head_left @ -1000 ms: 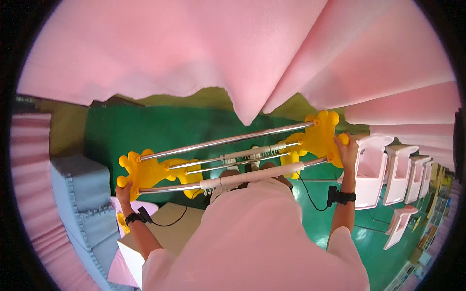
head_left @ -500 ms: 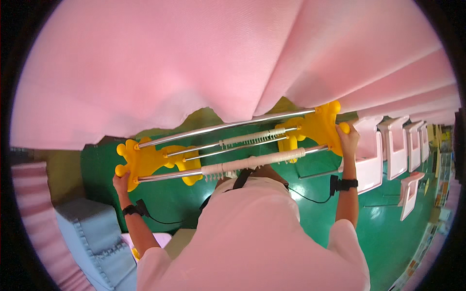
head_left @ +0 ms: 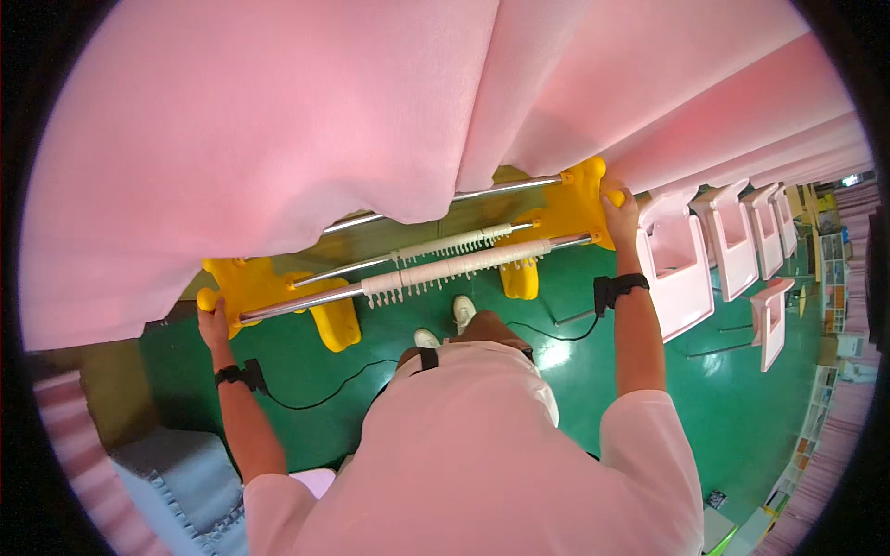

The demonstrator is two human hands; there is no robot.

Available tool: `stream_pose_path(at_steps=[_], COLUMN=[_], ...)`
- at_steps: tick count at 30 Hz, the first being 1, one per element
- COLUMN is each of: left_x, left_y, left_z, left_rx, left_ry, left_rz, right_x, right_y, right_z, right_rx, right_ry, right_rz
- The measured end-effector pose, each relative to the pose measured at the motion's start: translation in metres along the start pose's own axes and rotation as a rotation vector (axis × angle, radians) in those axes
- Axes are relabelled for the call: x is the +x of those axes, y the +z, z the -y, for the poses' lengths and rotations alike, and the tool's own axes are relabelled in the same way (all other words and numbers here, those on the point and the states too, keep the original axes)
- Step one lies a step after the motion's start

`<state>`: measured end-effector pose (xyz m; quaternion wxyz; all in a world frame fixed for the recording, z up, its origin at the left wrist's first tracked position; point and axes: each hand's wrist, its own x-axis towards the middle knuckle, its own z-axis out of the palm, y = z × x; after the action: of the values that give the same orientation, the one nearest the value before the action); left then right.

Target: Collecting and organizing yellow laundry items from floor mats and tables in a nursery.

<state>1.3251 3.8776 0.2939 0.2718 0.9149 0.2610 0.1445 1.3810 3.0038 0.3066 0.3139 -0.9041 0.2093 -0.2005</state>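
Observation:
Between my hands is a small clothes rack (head_left: 324, 298) with yellow moulded plastic ends, shiny metal bars and pale toothed hook strips along its middle and near bars. My left hand (head_left: 214, 324) is closed round the near edge of the left yellow end, below a round knob. At the right end, my right hand (head_left: 623, 222) grips the edge by another knob. A pink curtain (head_left: 306, 139) drapes over the rack's far side and hides part of the far bar.
Several pink high chairs (head_left: 681, 296) stand in a row to the right on the green floor (head_left: 575, 389). Grey-blue padded blocks (head_left: 185, 473) sit at the lower left. Shelves (head_left: 825, 398) line the far right. A cable (head_left: 343, 394) runs from my left wrist.
Both hands have carried the rack farther forward, and it has gone partly under the curtain. My arms are more stretched out, and my shoes now show.

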Motion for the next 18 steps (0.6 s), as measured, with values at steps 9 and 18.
stream_pose_path(at_steps=[9,18], left_x=[-0.001,-0.005], left_y=[-0.017,-0.008], left_z=[0.036,0.008], left_rx=[0.177,0.341], left_ry=[-0.055,0.047], left_rz=[-0.039,-0.205], right_x=[-0.046,-0.275], right_y=[-0.016,-0.082], right_z=[0.058,0.028], right_rx=[-0.646,-0.640], right_ry=[-0.050,-0.172], right_rz=[0.162,0.270])
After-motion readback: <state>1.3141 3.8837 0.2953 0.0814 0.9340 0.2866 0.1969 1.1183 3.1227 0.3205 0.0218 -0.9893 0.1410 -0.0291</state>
